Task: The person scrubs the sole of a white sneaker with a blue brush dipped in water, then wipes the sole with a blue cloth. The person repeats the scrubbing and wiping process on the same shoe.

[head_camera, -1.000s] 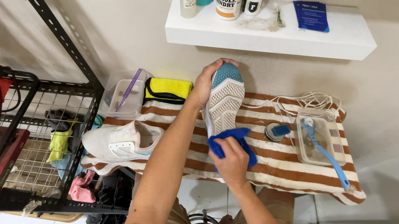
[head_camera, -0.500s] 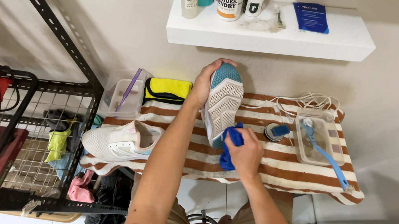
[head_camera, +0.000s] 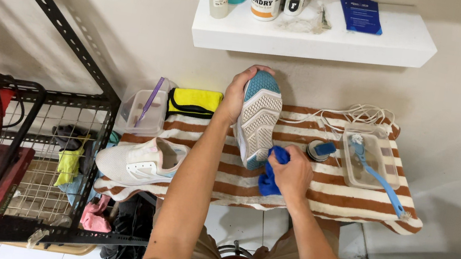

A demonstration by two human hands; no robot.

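My left hand (head_camera: 236, 97) grips a white sneaker (head_camera: 258, 118) by its toe end and holds it sole-up, showing a white tread with a blue tip. My right hand (head_camera: 294, 173) is closed around a blue cloth (head_camera: 272, 169) and presses it against the heel end of that sole. Both hands are above a small table covered with a brown-and-white striped towel (head_camera: 346, 195). The matching white sneaker (head_camera: 140, 162) lies on its side at the towel's left end.
A clear tray (head_camera: 364, 159) holds a blue long-handled brush (head_camera: 378, 178). A small round tin (head_camera: 318, 150) and white laces (head_camera: 357, 113) lie nearby. A clear tub with a purple brush (head_camera: 141, 112) and a yellow cloth (head_camera: 195, 101) sit at the left. A bottle-laden wall shelf (head_camera: 314, 36) hangs above; a metal rack (head_camera: 32, 145) stands left.
My right hand with the blue cloth has moved up and to the right, from below the shoe to against its heel end. The left hand keeps the shoe in place.
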